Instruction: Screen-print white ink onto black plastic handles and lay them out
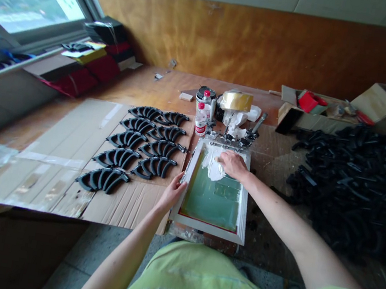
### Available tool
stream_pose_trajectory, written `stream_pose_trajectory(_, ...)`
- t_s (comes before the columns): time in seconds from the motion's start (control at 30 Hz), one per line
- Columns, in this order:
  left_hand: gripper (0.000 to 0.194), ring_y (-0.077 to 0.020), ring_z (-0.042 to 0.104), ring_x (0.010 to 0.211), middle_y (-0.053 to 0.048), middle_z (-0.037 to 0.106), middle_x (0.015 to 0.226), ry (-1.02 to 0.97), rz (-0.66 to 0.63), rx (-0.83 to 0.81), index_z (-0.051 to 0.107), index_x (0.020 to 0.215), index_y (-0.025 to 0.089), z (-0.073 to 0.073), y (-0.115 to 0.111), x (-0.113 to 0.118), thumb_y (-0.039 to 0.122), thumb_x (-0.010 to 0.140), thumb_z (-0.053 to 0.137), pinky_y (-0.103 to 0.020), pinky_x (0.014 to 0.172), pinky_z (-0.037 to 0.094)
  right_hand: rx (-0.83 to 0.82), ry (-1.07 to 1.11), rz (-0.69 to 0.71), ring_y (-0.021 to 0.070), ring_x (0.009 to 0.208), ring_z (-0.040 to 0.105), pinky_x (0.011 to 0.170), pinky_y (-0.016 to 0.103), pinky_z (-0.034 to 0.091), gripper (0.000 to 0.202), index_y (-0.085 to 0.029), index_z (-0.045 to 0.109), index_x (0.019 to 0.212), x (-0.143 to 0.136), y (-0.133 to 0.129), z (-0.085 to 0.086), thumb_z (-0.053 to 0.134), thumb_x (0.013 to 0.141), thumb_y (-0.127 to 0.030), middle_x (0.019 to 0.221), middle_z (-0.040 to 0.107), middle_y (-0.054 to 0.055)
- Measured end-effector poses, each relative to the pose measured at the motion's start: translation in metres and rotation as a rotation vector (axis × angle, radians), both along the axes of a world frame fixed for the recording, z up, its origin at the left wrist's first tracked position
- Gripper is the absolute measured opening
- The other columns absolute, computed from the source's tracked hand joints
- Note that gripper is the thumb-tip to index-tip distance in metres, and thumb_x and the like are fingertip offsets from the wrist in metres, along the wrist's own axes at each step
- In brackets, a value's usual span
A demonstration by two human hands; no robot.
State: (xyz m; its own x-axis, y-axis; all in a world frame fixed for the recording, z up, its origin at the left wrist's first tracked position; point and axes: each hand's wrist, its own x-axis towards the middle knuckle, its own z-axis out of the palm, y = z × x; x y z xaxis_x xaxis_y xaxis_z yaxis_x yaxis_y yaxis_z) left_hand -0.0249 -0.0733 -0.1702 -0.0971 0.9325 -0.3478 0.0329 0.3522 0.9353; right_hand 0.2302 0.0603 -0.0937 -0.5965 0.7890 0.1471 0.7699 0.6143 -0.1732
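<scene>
A screen-printing frame (244, 212) with a pale rim and green mesh lies in front of me, its far edge at a metal clamp (230, 142). Thick white ink (215, 170) is smeared over the far part of the mesh. My right hand (233, 164) is closed over that ink around a small tan squeegee (217, 159), mostly hidden by the fingers. At the frame's left edge, my left hand (173, 191) has its fingers curled; what they grip is partly hidden. Black curved parts (103, 180) lie left of it in two columns of overlapping fans.
Flattened cardboard (56, 141) covers the table on the left. Behind the frame stand red-capped bottles (200, 122), a can (201, 95) and a tape roll (237, 101). A large heap of black parts (362, 192) and an open carton (315, 119) are on the right.
</scene>
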Motion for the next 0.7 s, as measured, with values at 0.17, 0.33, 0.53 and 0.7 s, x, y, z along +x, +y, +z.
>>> stream_pose_trajectory(0.17,0.077,-0.0131,0.059,0.065,-0.003,0.068,0.082,0.002,0.009,0.014,0.047,0.139,0.018,0.0,-0.002,-0.001,0.055,0.075,0.065,-0.022,0.059,0.045,-0.062,0.048,0.35,0.0192,0.082,0.055,0.074,0.028,0.038,0.015,-0.017,0.063,0.078,0.018,-0.026,0.009,0.052,0.08,-0.007,0.079,0.063,0.006)
stream_pose_trajectory(0.33,0.078,-0.0132,0.059,0.062,-0.002,0.067,0.075,-0.01,0.029,-0.012,0.048,0.137,0.017,0.013,-0.002,0.001,0.054,0.071,0.068,-0.022,0.057,0.045,0.054,0.081,0.154,0.0208,0.084,0.053,0.074,0.029,0.039,0.012,-0.016,0.064,0.08,0.011,-0.029,0.005,0.053,0.082,-0.01,0.084,0.063,0.008)
stream_pose_trajectory(0.53,0.079,-0.013,0.059,0.06,-0.002,0.066,0.074,-0.033,0.033,-0.039,0.047,0.138,0.016,0.032,-0.005,0.005,0.052,0.071,0.069,-0.021,0.054,0.045,-0.026,0.114,0.166,0.0208,0.086,0.058,0.077,0.03,0.043,0.012,-0.018,0.067,0.093,0.012,-0.036,0.007,0.057,0.086,-0.021,0.09,0.066,0.006)
stream_pose_trajectory(0.7,0.079,-0.0132,0.059,0.06,-0.002,0.067,0.078,-0.089,0.007,-0.024,0.047,0.139,0.019,0.08,-0.006,0.001,0.053,0.071,0.071,-0.021,0.052,0.044,-0.038,0.182,-0.154,0.0212,0.087,0.063,0.076,0.03,0.045,0.057,-0.031,0.052,0.135,0.001,0.023,0.036,0.067,0.08,-0.026,0.105,0.069,0.002)
